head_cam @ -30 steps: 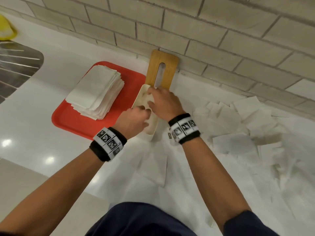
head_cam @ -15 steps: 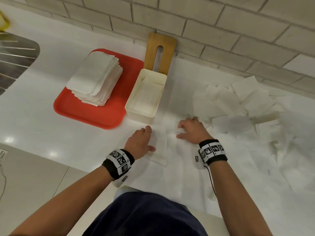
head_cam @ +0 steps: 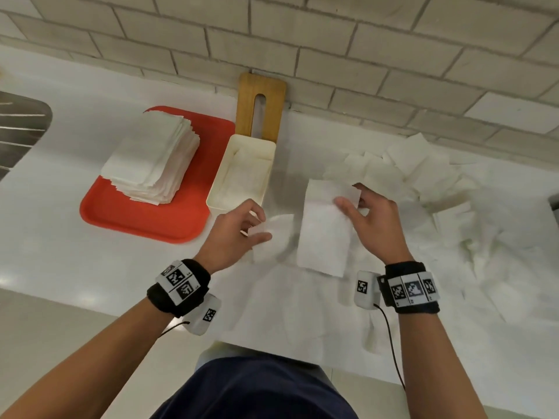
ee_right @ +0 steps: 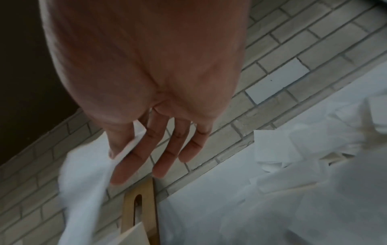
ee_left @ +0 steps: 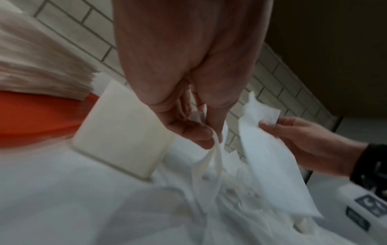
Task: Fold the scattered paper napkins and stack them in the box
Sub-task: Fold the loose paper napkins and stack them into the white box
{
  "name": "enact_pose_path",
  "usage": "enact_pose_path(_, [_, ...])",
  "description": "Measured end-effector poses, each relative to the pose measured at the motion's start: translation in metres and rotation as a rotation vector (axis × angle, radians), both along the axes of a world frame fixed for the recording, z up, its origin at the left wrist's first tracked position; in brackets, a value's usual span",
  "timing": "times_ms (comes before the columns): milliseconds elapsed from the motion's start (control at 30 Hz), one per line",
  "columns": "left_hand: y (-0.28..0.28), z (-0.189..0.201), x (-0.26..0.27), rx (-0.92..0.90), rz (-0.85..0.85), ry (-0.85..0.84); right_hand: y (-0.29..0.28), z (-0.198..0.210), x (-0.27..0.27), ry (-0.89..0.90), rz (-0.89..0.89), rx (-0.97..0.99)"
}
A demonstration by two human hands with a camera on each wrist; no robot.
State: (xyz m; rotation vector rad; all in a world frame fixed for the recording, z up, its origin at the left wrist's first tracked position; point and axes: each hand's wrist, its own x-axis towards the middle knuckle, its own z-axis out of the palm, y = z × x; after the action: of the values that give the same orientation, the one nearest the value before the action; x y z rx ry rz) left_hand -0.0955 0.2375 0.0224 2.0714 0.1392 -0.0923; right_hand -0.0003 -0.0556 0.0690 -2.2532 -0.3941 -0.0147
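Note:
A cream box [head_cam: 239, 204] stands open by the red tray, a napkin lying flat inside it. My left hand [head_cam: 261, 226] is just in front of the box and pinches a limp white napkin [head_cam: 273, 234] between thumb and fingers; the left wrist view shows that left hand [ee_left: 211, 137] with its napkin [ee_left: 211, 162] hanging down. My right hand [head_cam: 349, 195] pinches the top right corner of a larger flat napkin [head_cam: 325, 234], lifted off the counter. In the right wrist view the right hand [ee_right: 117, 164] holds this napkin [ee_right: 83, 179] between thumb and index finger.
A red tray [head_cam: 145, 219] at the left carries a tall stack of folded napkins [head_cam: 151, 161]. A wooden lid [head_cam: 260, 107] leans on the brick wall behind the box. Scattered napkins [head_cam: 423, 176] cover the counter to the right and front. A metal sink [head_cam: 18, 125] is far left.
Both hands left the box, dropped onto the napkins on the counter, and now each has lifted one napkin. The camera has drawn closer over the counter.

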Motion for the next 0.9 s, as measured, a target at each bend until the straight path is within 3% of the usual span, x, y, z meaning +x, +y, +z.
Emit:
enact_pose_path(167, [-0.011, 0.049, 0.021, -0.092, 0.025, -0.126, 0.001, 0.046, -0.032, 0.194, 0.121, 0.34])
enact_pose_path(267, [-0.018, 0.065, 0.033, -0.17, 0.032, -0.146, 0.008, 0.052, -0.047, 0.257, 0.208, 0.414])
enact_pose_path(367, [-0.028, 0.076, 0.041, -0.222, 0.005, -0.157, 0.023, 0.033, -0.046, 0.195, 0.129, 0.424])
enact_pose_path(467, [-0.036, 0.076, 0.045, -0.208, -0.042, -0.214, 0.037, 0.02, -0.044, 0.212, 0.001, 0.571])
enact_pose_path(800, [-0.048, 0.085, 0.042, -0.095, -0.067, -0.328, 0.053, 0.021, -0.044, 0.189, -0.187, 0.734])
enact_pose_path(900, [-0.053, 0.089, 0.036, -0.272, -0.01, -0.267, 0.057, 0.023, -0.044, 0.181, -0.233, 0.768])
